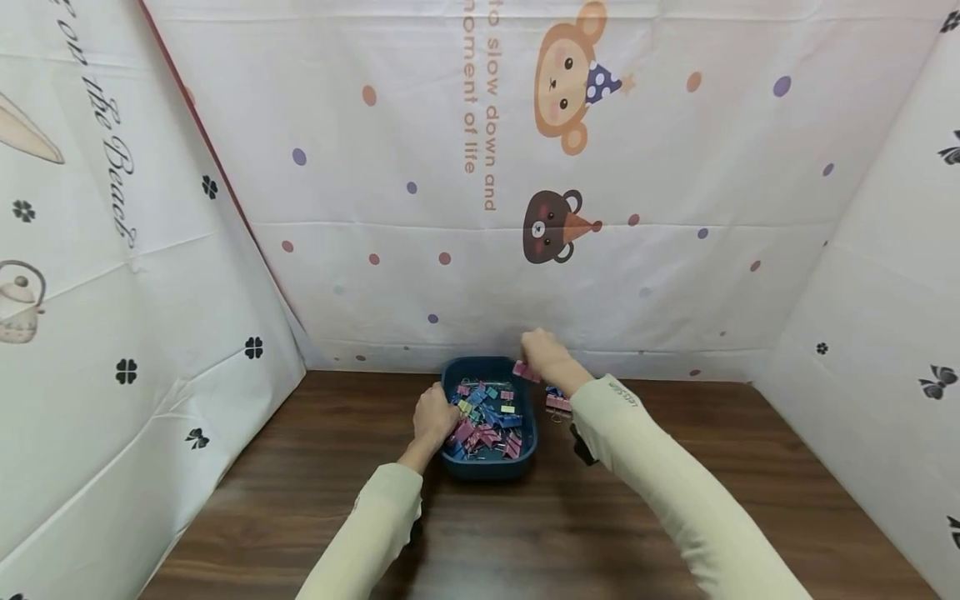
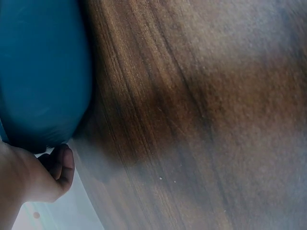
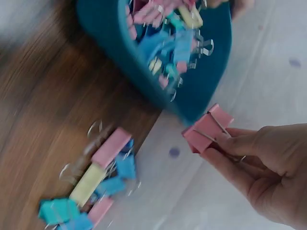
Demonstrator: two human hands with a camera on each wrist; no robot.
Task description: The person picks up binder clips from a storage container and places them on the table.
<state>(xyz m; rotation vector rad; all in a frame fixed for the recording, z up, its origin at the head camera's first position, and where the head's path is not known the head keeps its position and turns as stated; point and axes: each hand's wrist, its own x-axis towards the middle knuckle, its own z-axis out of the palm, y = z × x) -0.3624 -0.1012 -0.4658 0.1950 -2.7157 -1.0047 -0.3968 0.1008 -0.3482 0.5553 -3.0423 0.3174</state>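
A dark teal plastic bin (image 1: 489,472) holds many small binder clips (image 1: 480,414) in pink, blue, green and yellow. My left hand (image 1: 435,414) grips the bin's left side at the rim; in the left wrist view its curled fingers show beside the bin's wall. My right hand (image 1: 546,354) is raised by the bin's far right corner. Between thumb and fingers it pinches a pink binder clip (image 3: 208,128), wire handles toward the hand. In the right wrist view, a group of binder clips (image 3: 88,184) lies on the table, right of the bin.
The dark wood table (image 1: 480,542) meets a white printed cloth (image 1: 435,283) just behind the bin. Similar cloth hangs along the left and right sides. A black object (image 1: 582,447) shows partly under the right sleeve.
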